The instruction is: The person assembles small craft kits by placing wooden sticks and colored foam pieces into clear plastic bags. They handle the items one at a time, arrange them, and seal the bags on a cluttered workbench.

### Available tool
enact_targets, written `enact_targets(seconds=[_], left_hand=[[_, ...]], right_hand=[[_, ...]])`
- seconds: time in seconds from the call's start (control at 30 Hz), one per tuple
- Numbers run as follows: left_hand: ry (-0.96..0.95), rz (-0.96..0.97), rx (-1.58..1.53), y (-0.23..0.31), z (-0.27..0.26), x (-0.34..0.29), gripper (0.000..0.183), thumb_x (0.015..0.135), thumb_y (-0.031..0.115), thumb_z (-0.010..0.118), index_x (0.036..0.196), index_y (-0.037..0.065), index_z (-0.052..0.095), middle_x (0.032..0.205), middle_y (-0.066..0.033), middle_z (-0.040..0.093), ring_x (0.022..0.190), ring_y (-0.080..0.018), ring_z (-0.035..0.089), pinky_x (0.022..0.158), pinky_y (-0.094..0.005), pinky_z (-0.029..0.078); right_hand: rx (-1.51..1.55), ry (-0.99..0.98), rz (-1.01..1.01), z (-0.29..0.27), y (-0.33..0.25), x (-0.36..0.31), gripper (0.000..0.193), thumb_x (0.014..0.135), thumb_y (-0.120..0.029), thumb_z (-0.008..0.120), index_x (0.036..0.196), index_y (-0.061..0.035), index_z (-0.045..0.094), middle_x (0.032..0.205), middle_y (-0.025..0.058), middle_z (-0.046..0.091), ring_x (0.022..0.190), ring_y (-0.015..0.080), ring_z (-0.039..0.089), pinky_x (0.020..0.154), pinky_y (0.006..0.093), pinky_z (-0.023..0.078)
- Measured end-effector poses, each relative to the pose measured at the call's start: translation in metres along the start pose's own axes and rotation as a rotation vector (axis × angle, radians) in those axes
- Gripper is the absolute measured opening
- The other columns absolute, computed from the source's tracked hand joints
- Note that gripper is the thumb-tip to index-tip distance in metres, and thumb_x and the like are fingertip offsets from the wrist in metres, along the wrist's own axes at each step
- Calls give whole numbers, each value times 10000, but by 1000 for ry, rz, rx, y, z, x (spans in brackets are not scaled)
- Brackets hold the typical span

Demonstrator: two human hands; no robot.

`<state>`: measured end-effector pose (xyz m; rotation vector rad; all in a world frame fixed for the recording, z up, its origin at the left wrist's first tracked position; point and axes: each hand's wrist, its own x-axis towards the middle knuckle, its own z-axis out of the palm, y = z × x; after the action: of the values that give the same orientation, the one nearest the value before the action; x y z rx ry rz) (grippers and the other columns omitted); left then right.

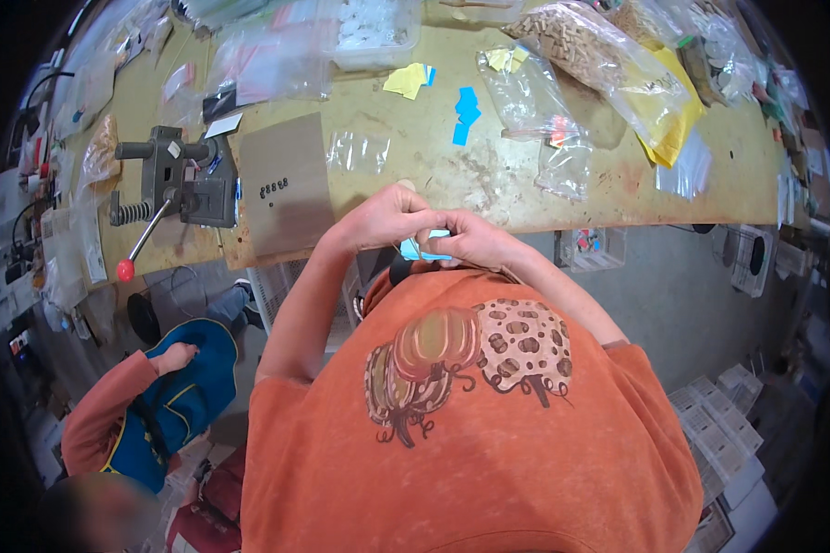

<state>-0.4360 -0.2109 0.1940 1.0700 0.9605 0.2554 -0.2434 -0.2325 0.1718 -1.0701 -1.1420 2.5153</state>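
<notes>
At the stained table [641,201], right fingers [445,245] pinch a flat light-blue piece [409,250]; left fingers [422,222] curl, hold unclear.

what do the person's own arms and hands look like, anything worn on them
The left grip and right grip are bare human hands, with no gloves visible. The left forearm and right forearm are uncovered too. The upper arms are in the short sleeves of a rust-orange fabric shirt, its body printed with striped and spotted pumpkins.
</notes>
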Motion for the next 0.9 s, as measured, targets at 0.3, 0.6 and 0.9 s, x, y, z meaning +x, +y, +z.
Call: enact_targets(seconds=[0.3, 0.6, 0.9], left_hand=[[-67, -49, -68, -37, -20, 10, 311, 896, 272, 623, 687, 42, 627, 507, 32, 492, 440, -31, 420, 413, -202, 298], [111, 155, -345, -49, 3, 37, 154, 905, 176, 606, 905, 21, 610, 745, -5, 578, 657, -55, 516, 562, -217, 428], [472, 335, -465, -64, 52, 18, 121, 909, 81, 600, 1011, 33, 556, 849, 11, 599, 733, -26, 548, 654, -191, 471]], right_hand=[[6, 39, 84, -2, 4, 2, 165, 866, -67, 618, 1028, -38, 622, 842, -1, 627, 686, 34, 536, 580, 184, 434], [496, -89, 74, -22, 13, -3, 151, 886, -87, 626, 1023, -23, 616, 874, 61, 657, 719, 94, 637, 589, 173, 519], [228, 310, -121, -35, 37, 9, 208, 889, -206, 651, 1000, -32, 629, 816, 12, 615, 604, 57, 535, 508, 171, 418]])
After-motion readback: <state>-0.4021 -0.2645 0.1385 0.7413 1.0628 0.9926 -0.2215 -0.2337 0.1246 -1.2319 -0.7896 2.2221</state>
